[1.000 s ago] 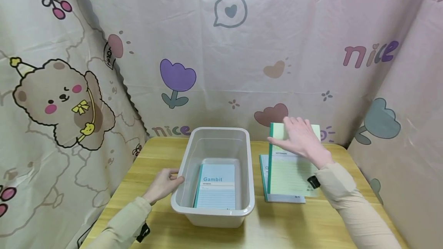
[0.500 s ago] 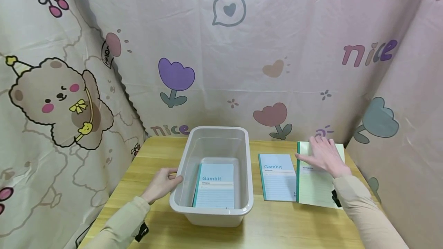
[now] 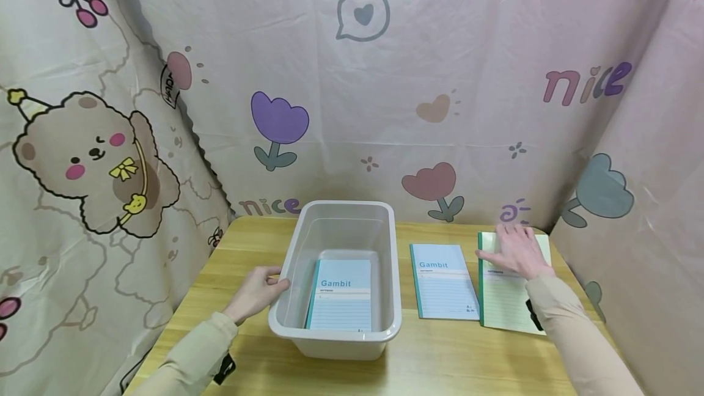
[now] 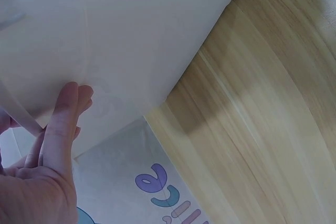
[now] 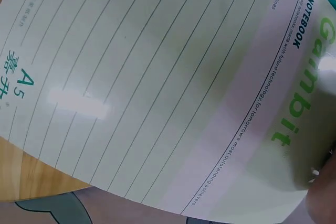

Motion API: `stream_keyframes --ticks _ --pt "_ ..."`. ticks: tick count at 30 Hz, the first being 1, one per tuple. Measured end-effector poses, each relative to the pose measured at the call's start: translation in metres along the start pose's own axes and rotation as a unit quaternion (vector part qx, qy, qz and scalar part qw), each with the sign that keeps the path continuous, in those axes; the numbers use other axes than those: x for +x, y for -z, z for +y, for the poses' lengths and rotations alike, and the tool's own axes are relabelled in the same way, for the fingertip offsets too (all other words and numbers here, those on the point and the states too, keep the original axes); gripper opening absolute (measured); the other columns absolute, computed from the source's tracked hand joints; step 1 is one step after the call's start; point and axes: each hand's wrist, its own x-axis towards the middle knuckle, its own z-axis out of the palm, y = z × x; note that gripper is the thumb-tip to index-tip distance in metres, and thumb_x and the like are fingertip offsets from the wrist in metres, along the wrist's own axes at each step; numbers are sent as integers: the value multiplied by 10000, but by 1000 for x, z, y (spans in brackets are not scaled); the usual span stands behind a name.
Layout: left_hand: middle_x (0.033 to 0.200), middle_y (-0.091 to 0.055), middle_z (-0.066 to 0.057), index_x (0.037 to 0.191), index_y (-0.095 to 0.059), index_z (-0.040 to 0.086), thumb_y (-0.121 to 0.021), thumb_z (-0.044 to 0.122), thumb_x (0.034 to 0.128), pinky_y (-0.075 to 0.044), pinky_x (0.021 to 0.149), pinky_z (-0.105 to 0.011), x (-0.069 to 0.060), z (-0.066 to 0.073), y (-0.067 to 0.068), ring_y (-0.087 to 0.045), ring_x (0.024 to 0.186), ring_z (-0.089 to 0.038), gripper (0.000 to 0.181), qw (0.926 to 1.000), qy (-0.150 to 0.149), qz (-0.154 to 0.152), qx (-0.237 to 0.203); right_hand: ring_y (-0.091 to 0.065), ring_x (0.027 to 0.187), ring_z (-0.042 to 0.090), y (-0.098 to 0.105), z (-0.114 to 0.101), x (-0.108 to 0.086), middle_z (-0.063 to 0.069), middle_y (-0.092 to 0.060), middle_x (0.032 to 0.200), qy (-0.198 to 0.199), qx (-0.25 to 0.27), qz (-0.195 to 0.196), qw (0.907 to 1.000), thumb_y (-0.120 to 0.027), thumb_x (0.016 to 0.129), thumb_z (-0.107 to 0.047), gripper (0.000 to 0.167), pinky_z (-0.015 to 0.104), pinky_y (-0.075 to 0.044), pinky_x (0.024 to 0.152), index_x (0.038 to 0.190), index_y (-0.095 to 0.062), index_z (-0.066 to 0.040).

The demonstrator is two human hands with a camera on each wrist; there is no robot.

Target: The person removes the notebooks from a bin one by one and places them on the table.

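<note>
A grey plastic bin (image 3: 343, 347) stands on the table, and my left hand (image 3: 256, 293) pinches its left rim. In the left wrist view, the fingers (image 4: 60, 129) lie against the bin's outer wall (image 4: 131, 40). Inside the bin a blue notebook (image 3: 342, 304) lies cover up. My right hand (image 3: 519, 252) holds a green notebook (image 3: 506, 304) from above, its thumb at the teal spine and its fingers near the top edge. The cover of this notebook (image 5: 157, 77) fills most of the right wrist view and looks slightly bowed.
Another blue notebook (image 3: 444, 289) lies flat between the bin and the green notebook. The wooden table (image 3: 440, 353) meets a printed cloth backdrop (image 3: 352, 109) at the back and sides.
My right hand has carried the green notebook right and down, from above the blue notebook to beside it, uncovering that one. My left hand has stayed on the bin's rim.
</note>
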Motion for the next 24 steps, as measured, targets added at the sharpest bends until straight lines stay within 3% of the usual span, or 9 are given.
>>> stream_keyframes --ticks 6,12,19,24 --pt "1072 -714 -341 1322 -528 -176 -582 66 938 -661 728 -447 0 1 0 -757 900 -394 458 10000 35 59 31 -520 1093 511 -7 8 6 341 -600 1144 -12 -14 45 10000 -656 840 -635 793 643 -396 969 1182 -522 68" --pt "1084 -707 -349 1326 -521 -182 -577 58 939 -661 735 -450 -1 2 0 -754 913 -408 458 10000 46 9 -12 -436 1073 486 -9 3 10 326 -499 1193 70 70 412 9991 -716 831 -541 755 648 -402 937 1251 -503 50" --pt "1082 -706 -351 1323 -518 -188 -577 61 937 -661 736 -448 -1 3 0 -754 911 -409 463 10000 46 31 -2 -437 1178 484 2 -22 18 301 -508 1258 209 159 551 9981 -722 863 -425 646 663 -388 1010 1297 -522 10" --pt "1079 -709 -347 1329 -508 -194 -575 64 941 -660 740 -446 -1 3 0 -754 915 -404 471 10000 88 29 15 -452 1200 483 12 -58 26 282 -529 1261 401 389 526 9970 -697 893 -358 573 659 -386 1027 1299 -534 12"
